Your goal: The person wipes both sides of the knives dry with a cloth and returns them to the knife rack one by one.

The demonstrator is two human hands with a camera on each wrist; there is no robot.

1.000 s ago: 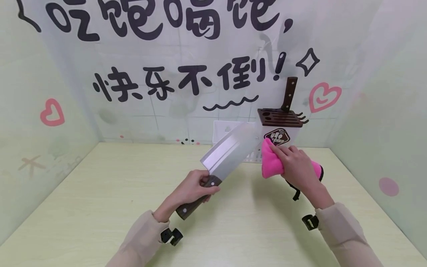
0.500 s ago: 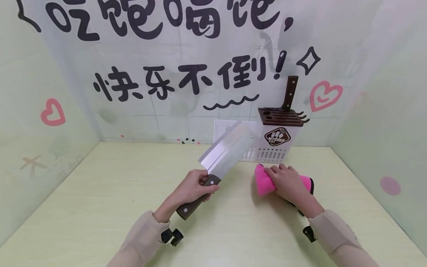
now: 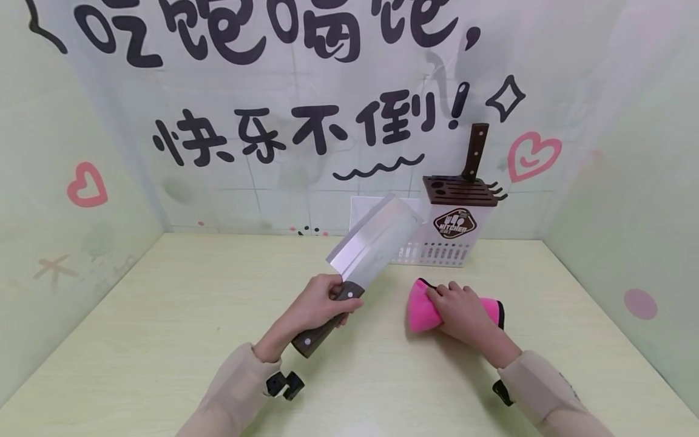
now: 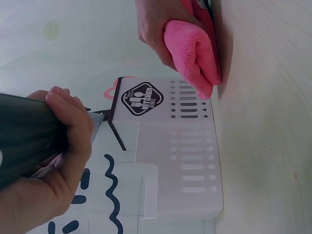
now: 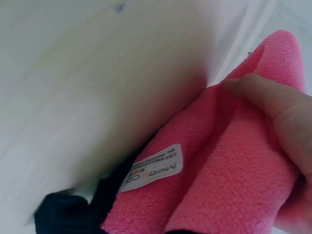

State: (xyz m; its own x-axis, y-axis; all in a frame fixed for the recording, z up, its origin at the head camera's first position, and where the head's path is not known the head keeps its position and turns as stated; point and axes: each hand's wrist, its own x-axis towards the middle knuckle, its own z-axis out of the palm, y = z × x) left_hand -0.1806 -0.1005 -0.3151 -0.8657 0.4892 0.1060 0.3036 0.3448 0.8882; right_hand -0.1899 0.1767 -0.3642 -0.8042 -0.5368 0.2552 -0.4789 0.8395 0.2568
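My left hand (image 3: pixel 319 305) grips the dark wooden handle of a cleaver (image 3: pixel 377 237), its broad blade tilted up and to the right above the table. In the left wrist view, fingers curl round that handle and most of the blade is hidden. My right hand (image 3: pixel 461 312) holds a bunched pink cloth (image 3: pixel 423 309) with dark edging, low at the table in front of the knife holder. A white label (image 5: pixel 153 168) shows on the cloth in the right wrist view, where the thumb presses into a fold.
A white knife holder (image 3: pixel 455 246) with a brown slotted top stands against the back wall, one brown-handled knife (image 3: pixel 476 152) upright in it. The cleaver's blade overlaps the holder's left part in the head view. Printed walls enclose the pale wooden table (image 3: pixel 180 315) on three sides.
My right hand has come down and toward me with the pink cloth, from in front of the holder's label to the table. The left hand and cleaver have barely moved.
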